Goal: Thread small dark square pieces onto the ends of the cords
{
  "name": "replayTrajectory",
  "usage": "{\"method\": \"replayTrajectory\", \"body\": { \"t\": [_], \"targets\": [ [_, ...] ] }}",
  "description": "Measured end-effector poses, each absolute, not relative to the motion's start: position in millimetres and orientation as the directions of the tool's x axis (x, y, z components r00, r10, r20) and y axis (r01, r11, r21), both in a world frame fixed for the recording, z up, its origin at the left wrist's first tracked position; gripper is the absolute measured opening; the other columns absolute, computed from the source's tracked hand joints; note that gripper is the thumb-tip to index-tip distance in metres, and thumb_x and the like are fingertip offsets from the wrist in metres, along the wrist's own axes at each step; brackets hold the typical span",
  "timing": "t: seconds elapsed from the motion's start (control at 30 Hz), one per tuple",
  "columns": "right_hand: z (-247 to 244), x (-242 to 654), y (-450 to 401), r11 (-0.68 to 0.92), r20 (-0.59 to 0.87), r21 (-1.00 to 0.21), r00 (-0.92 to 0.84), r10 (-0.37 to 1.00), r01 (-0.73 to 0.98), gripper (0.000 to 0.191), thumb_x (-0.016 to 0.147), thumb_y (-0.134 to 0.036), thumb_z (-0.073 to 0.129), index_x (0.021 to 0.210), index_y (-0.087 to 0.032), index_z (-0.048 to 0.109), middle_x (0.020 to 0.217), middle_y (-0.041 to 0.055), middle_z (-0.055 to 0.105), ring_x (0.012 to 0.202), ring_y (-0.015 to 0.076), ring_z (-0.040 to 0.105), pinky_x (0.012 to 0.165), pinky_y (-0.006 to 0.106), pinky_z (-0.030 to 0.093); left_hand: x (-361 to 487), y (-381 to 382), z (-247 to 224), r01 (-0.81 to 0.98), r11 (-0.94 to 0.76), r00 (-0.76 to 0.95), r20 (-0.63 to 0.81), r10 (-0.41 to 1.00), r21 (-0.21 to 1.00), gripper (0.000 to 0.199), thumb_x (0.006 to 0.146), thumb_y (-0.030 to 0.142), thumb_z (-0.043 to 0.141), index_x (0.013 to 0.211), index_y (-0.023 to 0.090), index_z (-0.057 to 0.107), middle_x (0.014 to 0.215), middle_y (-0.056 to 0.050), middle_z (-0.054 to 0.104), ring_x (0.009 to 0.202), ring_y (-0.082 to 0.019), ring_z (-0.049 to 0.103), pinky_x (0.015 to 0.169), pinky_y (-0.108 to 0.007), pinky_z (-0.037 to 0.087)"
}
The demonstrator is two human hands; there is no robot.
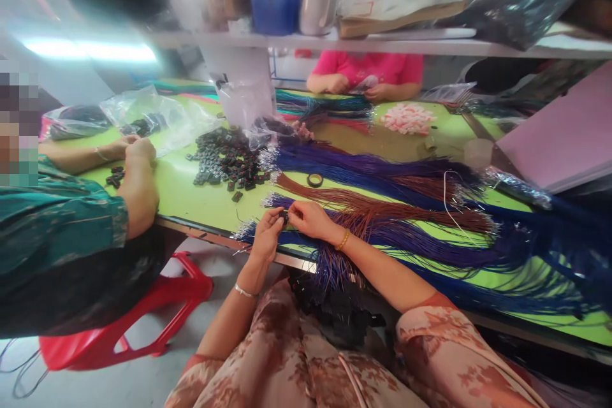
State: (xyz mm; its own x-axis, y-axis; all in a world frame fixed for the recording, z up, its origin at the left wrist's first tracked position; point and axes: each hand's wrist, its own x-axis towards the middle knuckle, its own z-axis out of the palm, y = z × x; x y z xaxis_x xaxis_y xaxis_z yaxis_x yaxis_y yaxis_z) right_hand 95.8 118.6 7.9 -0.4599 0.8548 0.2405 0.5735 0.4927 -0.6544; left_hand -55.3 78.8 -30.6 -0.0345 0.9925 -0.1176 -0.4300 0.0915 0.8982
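Observation:
My left hand [268, 234] pinches a small black connector [285, 217] over the front edge of the green table [176, 197]. From the right, my right hand [310, 219] meets it with fingers closed at the same connector; whether a wire is between them is too small to tell. Bundles of blue wires [430, 245] and brown wires [329, 197] with bare silvery ends lie under and beyond my hands. A heap of black connectors [229, 156] is behind my left hand. More black connectors [339, 309] lie in my lap, beside hanging wire ends.
A roll of black tape [314, 180] and pink-white parts [408, 118] lie farther back. At the left a person in a teal top sits at the table near a red stool [129, 319]. Opposite, a person wears pink. A shelf [382, 44] crosses above.

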Motion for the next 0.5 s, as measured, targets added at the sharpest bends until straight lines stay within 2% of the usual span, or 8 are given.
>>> {"method": "replayTrajectory", "body": {
  "t": [0.13,0.33,0.4,0.5],
  "targets": [
    [8.9,96.1,119.2,0.496,0.209,-0.664,-0.497,0.842,0.559,0.014,0.079,-0.019,0.053,0.067,-0.015,0.059,0.062,-0.0002,0.058,0.055,0.0093,0.043,0.056,0.022,0.027,-56.3,79.7,-29.8,-0.471,0.102,-0.039,-0.136,0.99,0.876,0.036,0.067,0.023,0.076,0.101,0.018,0.064,0.087,-0.002,0.067,0.075,-0.01,0.059,0.074,-0.023,0.045],
    [6.4,95.2,121.6,0.477,0.199,-0.649,-0.473,0.858,0.592,0.012,0.077,-0.018,0.055,0.066,-0.015,0.059,0.061,-0.0008,0.056,0.055,0.0093,0.042,0.055,0.022,0.027,-52.7,80.6,-31.6,-0.398,0.049,-0.058,-0.078,0.995,0.916,0.032,0.068,0.023,0.074,0.098,0.017,0.065,0.087,-0.003,0.066,0.079,-0.013,0.06,0.08,-0.028,0.045],
    [9.6,98.9,127.6,0.473,0.194,-0.7,-0.494,0.847,0.535,0.013,0.078,-0.019,0.053,0.068,-0.014,0.06,0.061,-0.0012,0.057,0.055,0.0091,0.044,0.056,0.022,0.029,-48.1,72.2,-28.6,-0.316,-0.028,-0.14,-0.017,0.99,0.948,0.029,0.071,0.024,0.072,0.098,0.018,0.065,0.09,-0.004,0.066,0.083,-0.015,0.06,0.084,-0.03,0.045],
    [17.7,104.7,137.6,0.391,0.155,-0.81,-0.483,0.862,0.437,0.022,0.085,-0.027,0.049,0.074,-0.014,0.062,0.063,-0.0013,0.059,0.056,0.0092,0.047,0.057,0.021,0.033,-35.4,46.3,-17.8,-0.078,-0.23,-0.25,0.205,0.946,0.97,0.025,0.079,0.025,0.067,0.104,0.022,0.066,0.103,-0.007,0.065,0.096,-0.02,0.059,0.094,-0.035,0.042]
  ]
}}
